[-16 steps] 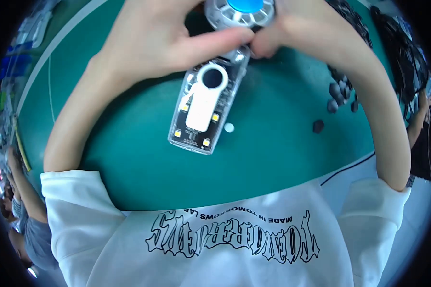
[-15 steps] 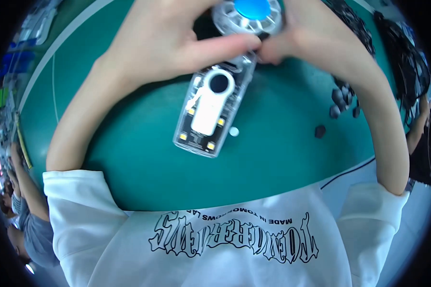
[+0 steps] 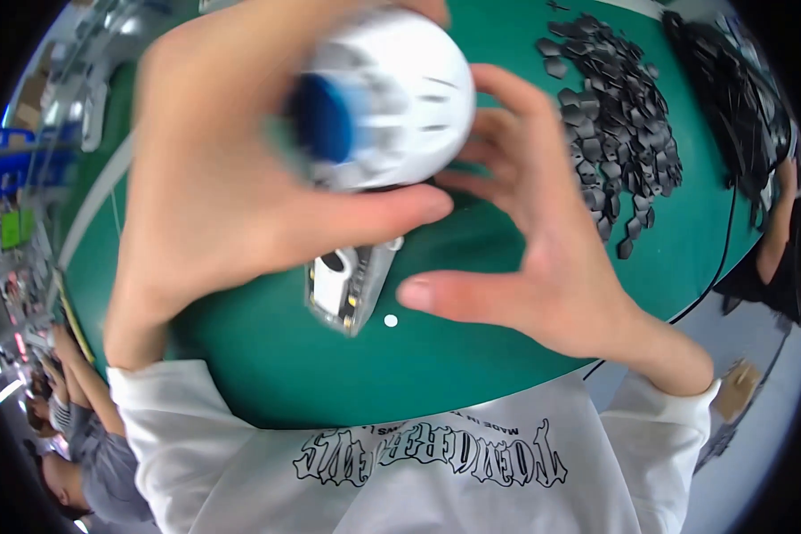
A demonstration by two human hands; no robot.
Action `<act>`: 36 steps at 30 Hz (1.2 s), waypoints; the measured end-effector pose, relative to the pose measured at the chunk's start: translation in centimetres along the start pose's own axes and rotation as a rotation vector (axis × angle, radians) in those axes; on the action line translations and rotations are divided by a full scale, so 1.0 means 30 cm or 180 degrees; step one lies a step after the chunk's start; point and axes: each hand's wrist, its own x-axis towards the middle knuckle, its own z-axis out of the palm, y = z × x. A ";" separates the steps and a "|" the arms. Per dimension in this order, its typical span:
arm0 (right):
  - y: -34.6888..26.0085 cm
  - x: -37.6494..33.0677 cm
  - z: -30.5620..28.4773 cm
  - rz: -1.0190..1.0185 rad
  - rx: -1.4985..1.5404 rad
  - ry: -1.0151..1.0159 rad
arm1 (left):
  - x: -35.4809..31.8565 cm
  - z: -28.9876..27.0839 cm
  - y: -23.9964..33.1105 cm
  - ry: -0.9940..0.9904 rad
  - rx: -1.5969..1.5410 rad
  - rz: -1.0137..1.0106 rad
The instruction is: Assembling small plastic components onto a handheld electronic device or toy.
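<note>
Left hand point(image 3: 214, 178) grips a white round gadget with a blue centre point(image 3: 378, 102), lifted above the green desk point(image 3: 472, 356).
The right hand point(image 3: 543, 240) is spread open just beside it, fingers loose, grasping nothing. Below them a clear plastic case point(image 3: 347, 285) lies on the desk near a small white dot point(image 3: 391, 320); a heap of dark small parts point(image 3: 623, 125) sits well off to the right.
</note>
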 end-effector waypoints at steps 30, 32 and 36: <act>0.133 0.097 -0.123 -0.1625 -0.4098 0.0857 | 0.210 0.261 -0.194 -0.0780 0.1211 -0.0155; 0.146 0.109 -0.134 -0.1414 -0.4130 0.0572 | 0.246 0.262 -0.224 -0.1165 0.1424 -0.0100; 0.134 0.137 -0.194 -0.0915 -0.2609 0.0197 | 0.233 0.241 -0.159 -0.0782 0.1305 0.0061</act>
